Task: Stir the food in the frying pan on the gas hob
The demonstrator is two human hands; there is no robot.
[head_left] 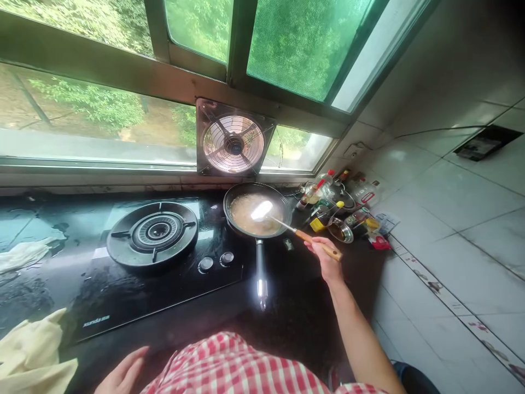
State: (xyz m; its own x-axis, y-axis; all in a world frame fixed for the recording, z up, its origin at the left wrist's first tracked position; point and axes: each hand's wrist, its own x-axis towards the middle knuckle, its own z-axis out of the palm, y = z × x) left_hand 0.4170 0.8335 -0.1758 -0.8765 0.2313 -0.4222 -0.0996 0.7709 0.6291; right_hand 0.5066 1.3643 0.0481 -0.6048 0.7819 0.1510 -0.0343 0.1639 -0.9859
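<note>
My right hand (pixel 326 258) is wrapped round the wooden handle of a spatula (pixel 303 235). Its metal shaft reaches left into a dark frying pan (pixel 259 243), where the bright head lies over light brown, bubbling liquid (pixel 244 213). What is under the surface cannot be made out. The pan sits on the right side of the stove, its handle pointing toward me. Low at the front edge, my left hand (pixel 125 373) shows with fingers stretched out and holds nothing; part of it is cut off by the frame.
Left of the pan is an unused-looking burner (pixel 152 232), with two knobs (pixel 215 262) in front. Bottles and jars (pixel 324 197) crowd the right corner beside a metal bowl (pixel 341 230). Cloths (pixel 35 353) lie at left. A fan (pixel 233 143) is set in the window behind.
</note>
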